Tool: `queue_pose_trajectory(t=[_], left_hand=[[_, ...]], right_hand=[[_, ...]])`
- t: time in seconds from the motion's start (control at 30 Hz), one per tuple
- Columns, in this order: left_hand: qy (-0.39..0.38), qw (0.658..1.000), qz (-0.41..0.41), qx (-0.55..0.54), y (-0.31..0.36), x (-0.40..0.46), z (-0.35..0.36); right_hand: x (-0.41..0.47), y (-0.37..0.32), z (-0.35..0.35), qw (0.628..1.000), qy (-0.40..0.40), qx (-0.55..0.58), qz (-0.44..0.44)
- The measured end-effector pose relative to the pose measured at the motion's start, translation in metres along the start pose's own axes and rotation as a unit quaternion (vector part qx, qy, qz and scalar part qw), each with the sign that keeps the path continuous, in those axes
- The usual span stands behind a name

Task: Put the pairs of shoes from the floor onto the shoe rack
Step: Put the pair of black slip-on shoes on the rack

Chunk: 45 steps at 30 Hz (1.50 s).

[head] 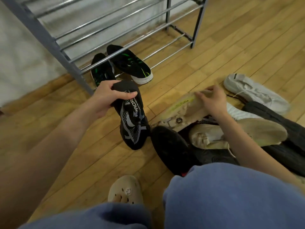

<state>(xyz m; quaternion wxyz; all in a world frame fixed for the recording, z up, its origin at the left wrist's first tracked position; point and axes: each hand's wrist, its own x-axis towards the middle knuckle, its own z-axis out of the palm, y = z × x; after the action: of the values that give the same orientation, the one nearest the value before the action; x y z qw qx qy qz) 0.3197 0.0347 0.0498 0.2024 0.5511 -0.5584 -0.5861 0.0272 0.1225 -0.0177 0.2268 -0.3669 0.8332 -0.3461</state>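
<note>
My left hand (105,98) grips the heel of a black shoe with grey pattern (132,123), held toe-down just above the wooden floor. My right hand (211,98) rests on a beige shoe (179,109) at the top of a pile, fingers curled over its edge. A pair of black shoes with green stripes (130,65) sits on the lowest tier of the metal shoe rack (105,30), toes toward me. The pile on the right holds a black shoe (170,149), a beige shoe sole-up (257,133), a white shoe (257,93) and dark shoes (283,123).
The rack's upper tiers hold nothing in view. Its grey side post (49,45) slants down to the floor left of my hand. My knees in blue trousers (231,195) and a beige clog on my foot (127,190) fill the foreground. Bare wooden floor (231,47) lies right of the rack.
</note>
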Motion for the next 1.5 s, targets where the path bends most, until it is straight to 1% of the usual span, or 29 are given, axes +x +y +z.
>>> queue_pose_trajectory(t=[0.1, 0.17, 0.23, 0.33, 0.43, 0.47, 0.5, 0.53, 0.57, 0.6, 0.63, 0.67, 0.7, 0.73, 0.77, 0.8, 0.83, 0.87, 0.93, 1.0, 1.03, 1.1, 1.17, 1.23, 1.27, 1.3, 1.37, 1.43, 1.5], left_hand=[[0.040, 0.998, 0.020, -0.041, 0.010, 0.002, 0.000], [0.063, 0.995, 0.035, -0.072, 0.018, 0.004, 0.001], [0.074, 0.992, 0.056, -0.089, 0.026, 0.006, 0.005], [0.089, 0.986, 0.087, -0.113, 0.030, 0.008, 0.013], [0.099, 0.981, 0.099, -0.136, 0.024, 0.010, 0.020], [0.103, 0.979, 0.094, -0.149, 0.021, 0.011, 0.021], [0.106, 0.977, 0.086, -0.164, 0.017, 0.012, 0.021], [0.108, 0.975, 0.076, -0.181, 0.013, 0.012, 0.021], [0.112, 0.972, 0.064, -0.198, 0.010, 0.013, 0.021], [0.115, 0.968, 0.051, -0.217, 0.006, 0.013, 0.020], [0.120, 0.963, 0.038, -0.239, 0.002, 0.013, 0.019], [0.126, 0.956, 0.025, -0.264, -0.003, 0.014, 0.017], [0.134, 0.948, 0.015, -0.289, -0.007, 0.014, 0.015], [0.142, 0.940, 0.009, -0.309, -0.013, 0.014, 0.013], [0.149, 0.935, 0.005, -0.323, -0.018, 0.014, 0.010], [0.157, 0.930, 0.003, -0.331, -0.023, 0.013, 0.008], [0.166, 0.926, 0.001, -0.340, -0.028, 0.012, 0.007], [0.176, 0.920, -0.002, -0.351, -0.033, 0.011, 0.005], [0.202, 0.906, -0.008, -0.373, -0.043, 0.009, 0.000], [0.225, 0.890, -0.012, -0.397, -0.052, 0.006, -0.004], [0.239, 0.881, -0.016, -0.407, -0.057, 0.004, -0.005], [0.268, 0.864, -0.026, -0.425, -0.068, 0.002, -0.007], [0.283, 0.848, -0.046, -0.445, -0.079, 0.002, -0.009], [0.276, 0.836, -0.061, -0.469, -0.091, 0.003, -0.011], [0.269, 0.832, -0.066, -0.481, -0.095, 0.004, -0.011], [0.265, 0.828, -0.074, -0.489, -0.099, 0.004, -0.011], [0.270, 0.822, -0.096, -0.491, -0.105, 0.007, -0.011], [0.281, 0.817, -0.113, -0.491, -0.112, 0.011, -0.010], [0.293, 0.815, -0.129, -0.483, -0.114, 0.010, -0.010]], right_hand=[[0.017, -0.011, -0.006, 0.993, 0.085, 0.080, 0.029], [0.032, -0.016, -0.008, 0.986, 0.114, 0.113, 0.053], [0.042, -0.016, -0.006, 0.983, 0.131, 0.113, 0.066], [0.049, -0.004, 0.005, 0.979, 0.135, 0.104, 0.113], [0.054, 0.010, 0.009, 0.977, 0.110, 0.088, 0.159], [0.053, 0.013, 0.009, 0.980, 0.098, 0.059, 0.162], [0.051, 0.015, 0.010, 0.984, 0.088, 0.001, 0.154], [0.046, 0.015, 0.010, 0.985, 0.084, -0.079, 0.128], [0.037, 0.014, 0.011, 0.980, 0.082, -0.161, 0.077], [0.028, 0.012, 0.013, 0.973, 0.073, -0.217, 0.005], [0.019, 0.010, 0.017, 0.969, 0.037, -0.235, -0.071], [0.011, 0.008, 0.021, 0.963, -0.027, -0.228, -0.138], [0.004, 0.006, 0.026, 0.951, -0.108, -0.225, -0.182], [0.000, 0.004, 0.032, 0.928, -0.191, -0.249, -0.198], [-0.004, 0.003, 0.038, 0.898, -0.256, -0.296, -0.201], [-0.008, 0.001, 0.045, 0.868, -0.295, -0.347, -0.200], [-0.011, 0.000, 0.051, 0.844, -0.313, -0.386, -0.200], [-0.013, 0.000, 0.057, 0.832, -0.315, -0.409, -0.203], [-0.017, 0.002, 0.068, 0.822, -0.299, -0.436, -0.210], [-0.018, 0.001, 0.073, 0.820, -0.282, -0.450, -0.213], [-0.018, -0.001, 0.074, 0.825, -0.275, -0.447, -0.209], [-0.020, -0.008, 0.071, 0.849, -0.252, -0.415, -0.209], [-0.022, -0.022, 0.064, 0.887, -0.208, -0.343, -0.229], [-0.023, -0.043, 0.057, 0.917, -0.169, -0.249, -0.262], [-0.024, -0.055, 0.054, 0.919, -0.163, -0.213, -0.287], [-0.025, -0.065, 0.053, 0.914, -0.167, -0.191, -0.318], [-0.027, -0.078, 0.052, 0.883, -0.184, -0.185, -0.389], [-0.026, -0.078, 0.053, 0.838, -0.202, -0.225, -0.454], [-0.023, -0.062, 0.054, 0.792, -0.209, -0.288, -0.496]])
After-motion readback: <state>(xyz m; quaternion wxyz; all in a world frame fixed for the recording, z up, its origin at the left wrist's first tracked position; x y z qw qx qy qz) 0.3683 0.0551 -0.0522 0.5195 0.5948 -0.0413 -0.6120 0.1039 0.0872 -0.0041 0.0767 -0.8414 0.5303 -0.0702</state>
